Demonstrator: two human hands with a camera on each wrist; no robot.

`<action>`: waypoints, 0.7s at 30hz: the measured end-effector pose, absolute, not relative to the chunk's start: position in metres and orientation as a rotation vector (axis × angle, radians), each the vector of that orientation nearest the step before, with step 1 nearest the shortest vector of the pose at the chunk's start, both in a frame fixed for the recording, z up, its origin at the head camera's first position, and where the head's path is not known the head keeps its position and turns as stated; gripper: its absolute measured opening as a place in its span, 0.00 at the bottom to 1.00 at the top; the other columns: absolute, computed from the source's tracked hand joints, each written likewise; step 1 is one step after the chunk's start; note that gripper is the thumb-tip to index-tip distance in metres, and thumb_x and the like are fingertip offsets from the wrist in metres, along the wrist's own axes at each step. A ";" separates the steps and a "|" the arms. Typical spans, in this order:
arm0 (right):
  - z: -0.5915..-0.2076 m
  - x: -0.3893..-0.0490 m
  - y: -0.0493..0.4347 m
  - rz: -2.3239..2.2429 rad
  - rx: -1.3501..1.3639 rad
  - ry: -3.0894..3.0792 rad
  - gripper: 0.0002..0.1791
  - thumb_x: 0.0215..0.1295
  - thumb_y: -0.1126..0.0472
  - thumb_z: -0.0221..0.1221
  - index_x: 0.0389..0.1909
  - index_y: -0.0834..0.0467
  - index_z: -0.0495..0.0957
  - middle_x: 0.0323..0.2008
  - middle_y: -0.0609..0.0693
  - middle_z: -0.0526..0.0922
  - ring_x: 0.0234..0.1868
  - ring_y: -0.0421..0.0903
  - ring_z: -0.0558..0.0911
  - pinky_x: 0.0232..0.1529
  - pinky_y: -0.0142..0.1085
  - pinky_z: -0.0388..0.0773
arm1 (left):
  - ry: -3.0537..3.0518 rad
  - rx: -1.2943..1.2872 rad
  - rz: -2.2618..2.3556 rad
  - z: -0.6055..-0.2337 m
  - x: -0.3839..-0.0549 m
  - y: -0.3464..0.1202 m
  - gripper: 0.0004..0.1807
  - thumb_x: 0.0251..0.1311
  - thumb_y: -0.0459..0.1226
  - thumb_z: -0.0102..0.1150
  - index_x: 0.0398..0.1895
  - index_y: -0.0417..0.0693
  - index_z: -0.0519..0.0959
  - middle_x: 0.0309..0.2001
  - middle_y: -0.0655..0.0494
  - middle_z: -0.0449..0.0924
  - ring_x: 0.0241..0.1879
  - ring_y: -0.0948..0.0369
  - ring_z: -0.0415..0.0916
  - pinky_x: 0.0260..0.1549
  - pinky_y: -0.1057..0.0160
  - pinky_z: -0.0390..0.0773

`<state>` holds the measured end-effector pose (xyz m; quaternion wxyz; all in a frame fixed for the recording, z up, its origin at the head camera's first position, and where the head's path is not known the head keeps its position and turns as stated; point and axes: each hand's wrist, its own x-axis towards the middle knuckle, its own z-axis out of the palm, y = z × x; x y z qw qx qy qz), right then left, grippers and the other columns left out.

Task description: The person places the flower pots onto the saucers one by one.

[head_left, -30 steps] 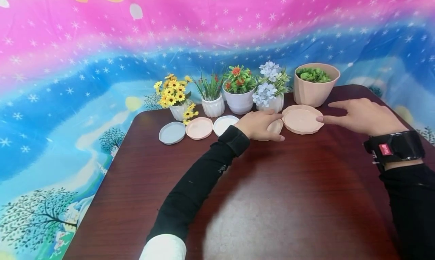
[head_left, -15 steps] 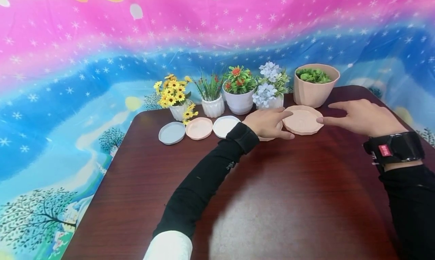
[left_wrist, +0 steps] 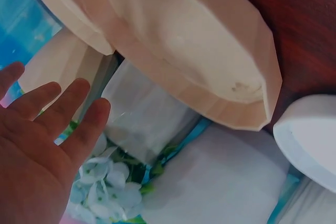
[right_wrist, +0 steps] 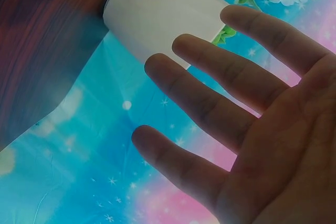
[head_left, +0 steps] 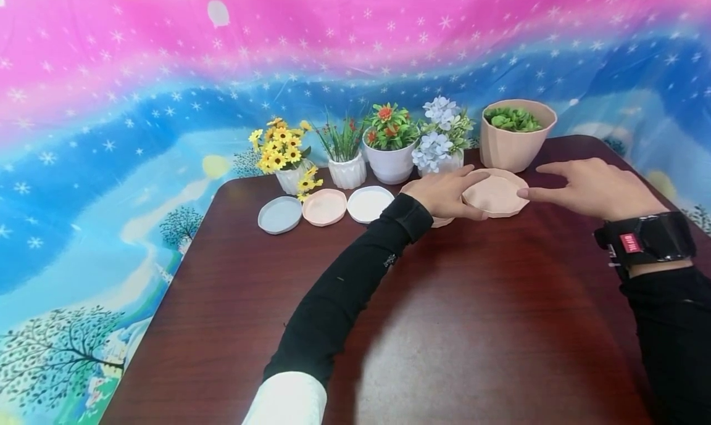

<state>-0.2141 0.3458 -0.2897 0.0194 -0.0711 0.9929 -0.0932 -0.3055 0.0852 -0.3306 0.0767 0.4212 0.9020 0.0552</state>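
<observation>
In the head view my left hand (head_left: 447,192) is over a beige saucer (head_left: 442,222), covering most of it. Its fingers extend to the left rim of a larger, many-sided peach saucer (head_left: 495,193). Opposite, my right hand (head_left: 594,187) has its thumb tip at that larger saucer's right rim. The right fingers stretch out straight and apart in the right wrist view, holding nothing. From the left wrist, the left fingers (left_wrist: 79,98) also look extended, with the beige saucer (left_wrist: 184,40) beside them.
White (head_left: 369,204), pink (head_left: 324,207) and grey (head_left: 280,214) saucers continue the row leftward. Behind stand several potted plants, from yellow flowers (head_left: 286,147) to a large beige pot (head_left: 512,146) of green leaves near the table's back edge. A patterned cloth (head_left: 333,55) hangs behind.
My left hand has slid right, from over the smaller beige saucer toward the larger saucer's left rim. The right hand stays at its right rim. The camera view has shifted slightly.
</observation>
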 end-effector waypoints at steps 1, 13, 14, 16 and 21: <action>-0.290 -0.214 0.346 -0.291 -0.221 3.081 0.51 0.70 0.21 0.54 0.77 0.57 0.71 0.68 0.71 0.76 0.63 0.74 0.77 0.50 0.75 0.72 | 2.703 1.263 0.176 -0.332 -0.307 0.087 0.51 0.66 0.70 0.58 0.88 0.70 0.52 0.87 0.58 0.49 0.81 0.58 0.58 0.70 0.50 0.70; -0.291 -0.213 0.344 -0.351 -0.294 3.118 0.45 0.70 0.25 0.58 0.74 0.55 0.77 0.65 0.67 0.80 0.61 0.67 0.81 0.49 0.70 0.75 | 2.688 1.194 0.281 -0.343 -0.319 0.109 0.53 0.64 0.70 0.61 0.88 0.67 0.52 0.87 0.54 0.46 0.82 0.58 0.55 0.69 0.57 0.70; -0.291 -0.213 0.344 -0.362 -0.303 3.125 0.44 0.70 0.25 0.59 0.73 0.54 0.77 0.65 0.66 0.81 0.60 0.66 0.81 0.50 0.69 0.76 | 2.693 1.194 0.291 -0.343 -0.321 0.110 0.53 0.64 0.69 0.62 0.88 0.67 0.53 0.87 0.53 0.46 0.82 0.58 0.55 0.69 0.57 0.70; -0.290 -0.214 0.343 -0.372 -0.305 3.128 0.44 0.70 0.25 0.59 0.73 0.53 0.78 0.65 0.65 0.81 0.61 0.65 0.81 0.50 0.68 0.76 | 2.696 1.197 0.303 -0.342 -0.323 0.113 0.53 0.63 0.69 0.63 0.87 0.66 0.53 0.87 0.52 0.47 0.81 0.58 0.56 0.69 0.58 0.70; -0.288 -0.213 0.345 -0.353 -0.282 3.115 0.46 0.71 0.25 0.58 0.74 0.56 0.76 0.67 0.67 0.78 0.63 0.68 0.80 0.52 0.71 0.74 | 2.698 1.183 0.305 -0.342 -0.325 0.117 0.55 0.62 0.70 0.63 0.88 0.66 0.52 0.87 0.51 0.45 0.83 0.57 0.53 0.72 0.57 0.66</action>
